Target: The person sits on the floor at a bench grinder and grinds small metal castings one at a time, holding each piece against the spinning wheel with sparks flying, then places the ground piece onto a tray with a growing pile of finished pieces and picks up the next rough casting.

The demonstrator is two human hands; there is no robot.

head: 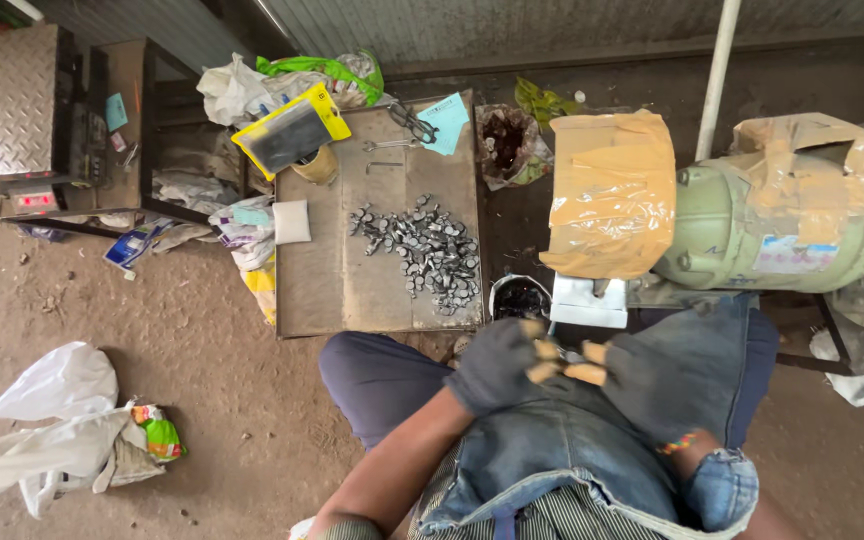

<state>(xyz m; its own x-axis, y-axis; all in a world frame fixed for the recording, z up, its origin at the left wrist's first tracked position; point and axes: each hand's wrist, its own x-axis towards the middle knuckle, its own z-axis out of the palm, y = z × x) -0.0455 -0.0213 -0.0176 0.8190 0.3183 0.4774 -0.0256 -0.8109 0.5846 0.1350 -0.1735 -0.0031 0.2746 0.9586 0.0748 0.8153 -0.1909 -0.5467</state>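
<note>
Both my hands wear dark grey gloves with open fingertips and meet over my lap, just below a grey metal block [588, 300] at the foot of a green machine [782, 228]. My left hand [497, 367] and my right hand [652, 380] pinch a small metal piece [572, 356] between their bare fingertips. The piece is too small to make out. A pile of several small grey metal parts [430, 252] lies on a flat metal tray [322, 270] to the left of my hands, out of their reach.
The green machine is partly wrapped in tan tape [612, 195]. A dark round container [520, 298] sits beside the tray. Pliers [410, 122], a yellow-edged pouch [290, 132] and a tape roll [317, 165] lie at the tray's far end. White plastic bags [52, 420] lie on the dirt floor.
</note>
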